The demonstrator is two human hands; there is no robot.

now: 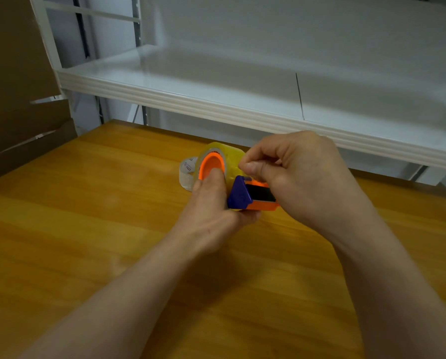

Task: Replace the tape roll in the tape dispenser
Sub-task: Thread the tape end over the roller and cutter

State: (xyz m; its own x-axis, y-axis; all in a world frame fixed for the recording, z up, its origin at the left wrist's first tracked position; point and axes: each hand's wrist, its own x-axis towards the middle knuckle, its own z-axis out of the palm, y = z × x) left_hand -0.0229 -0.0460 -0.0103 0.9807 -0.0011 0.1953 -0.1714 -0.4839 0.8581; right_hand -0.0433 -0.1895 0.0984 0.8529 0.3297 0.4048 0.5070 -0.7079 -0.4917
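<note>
An orange tape dispenser (260,204) with a purple side guard and a dark blade strip is held just above the wooden table (87,203). A yellowish clear tape roll (231,154) sits on its orange hub. My left hand (211,203) grips the dispenser from below, thumb pressed into the hub. My right hand (292,169) pinches at the roll's outer surface beside the guard; whether it holds the tape's end is hidden. An empty whitish tape core (187,172) lies on the table just left of the dispenser.
A white shelf (216,99) juts out behind the table's far edge, close above the hands. Brown cardboard (17,99) stands at the left edge.
</note>
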